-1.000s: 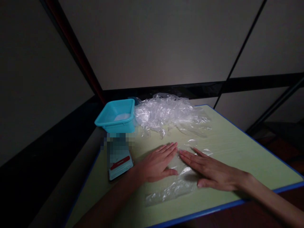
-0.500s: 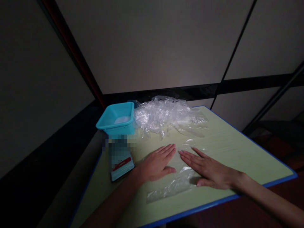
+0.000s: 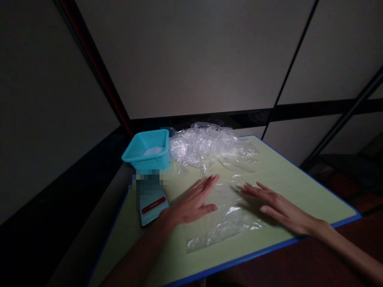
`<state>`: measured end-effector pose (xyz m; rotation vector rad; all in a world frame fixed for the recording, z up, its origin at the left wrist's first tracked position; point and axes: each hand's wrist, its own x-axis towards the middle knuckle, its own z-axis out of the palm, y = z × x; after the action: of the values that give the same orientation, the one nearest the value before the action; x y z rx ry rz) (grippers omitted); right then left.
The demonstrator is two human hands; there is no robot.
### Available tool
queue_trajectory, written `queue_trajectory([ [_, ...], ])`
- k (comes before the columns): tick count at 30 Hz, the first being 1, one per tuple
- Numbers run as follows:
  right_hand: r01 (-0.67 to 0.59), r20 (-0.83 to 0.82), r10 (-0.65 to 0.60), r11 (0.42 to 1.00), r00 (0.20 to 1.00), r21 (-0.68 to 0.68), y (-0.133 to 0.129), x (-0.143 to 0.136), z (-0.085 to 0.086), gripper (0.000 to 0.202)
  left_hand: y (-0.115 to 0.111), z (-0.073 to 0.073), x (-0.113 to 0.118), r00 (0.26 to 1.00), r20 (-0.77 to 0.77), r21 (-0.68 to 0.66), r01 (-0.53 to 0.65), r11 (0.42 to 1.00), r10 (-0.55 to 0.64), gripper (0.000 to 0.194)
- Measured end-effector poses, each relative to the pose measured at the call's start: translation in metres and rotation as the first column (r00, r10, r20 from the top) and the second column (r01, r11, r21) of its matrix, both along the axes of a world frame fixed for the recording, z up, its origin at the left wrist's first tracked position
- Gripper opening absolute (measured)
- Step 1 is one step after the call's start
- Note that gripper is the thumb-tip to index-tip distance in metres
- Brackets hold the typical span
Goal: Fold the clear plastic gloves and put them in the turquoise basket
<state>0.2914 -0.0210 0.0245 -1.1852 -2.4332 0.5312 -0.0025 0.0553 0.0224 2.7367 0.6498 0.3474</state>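
Observation:
A clear plastic bag (image 3: 223, 225) lies spread flat on the pale yellow table (image 3: 305, 199), its surface wrinkled and shiny. Over the bag's left side is my left hand (image 3: 193, 203), open, with fingers stretched out and thumb apart. My right hand (image 3: 278, 207) hovers above the right side of the bag, also open, and its shadow falls on the table below. Neither hand holds anything. Whether the left hand's edge touches the bag I cannot tell.
A heap of crumpled clear plastic bags (image 3: 206, 145) lies along the table's back. Left of it stands a turquoise basket (image 3: 151, 161) with something white inside. A phone (image 3: 154, 209), partly pixelated, lies in front of the basket. Cabinet panels (image 3: 197, 59) rise behind; blue edging (image 3: 251, 260) rims the table.
Both hands, flat on the bag before, have lifted and tilted. They have moved apart, the right hand further to the right, uncovering more of the bag.

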Motion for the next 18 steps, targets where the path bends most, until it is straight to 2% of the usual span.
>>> queue_trajectory([
  [3, 0.049, 0.036, -0.049, 0.999, 0.998, -0.023, 0.001, -0.001, -0.005, 0.054, -0.006, 0.007, -0.007, 0.998, 0.063, 0.0, -0.004, 1.0, 0.004, 0.057],
  [9, 0.077, 0.046, -0.076, 0.997, 0.996, -0.005, 0.011, -0.008, -0.007, 0.046, -0.019, 0.009, -0.003, 0.999, 0.049, -0.029, 0.015, 0.999, -0.014, 0.052],
  [18, 0.089, 0.034, -0.091, 0.994, 0.995, 0.071, 0.029, -0.022, -0.003, 0.038, -0.032, 0.009, 0.009, 0.987, 0.066, 0.138, 0.14, 0.981, -0.15, 0.042],
])
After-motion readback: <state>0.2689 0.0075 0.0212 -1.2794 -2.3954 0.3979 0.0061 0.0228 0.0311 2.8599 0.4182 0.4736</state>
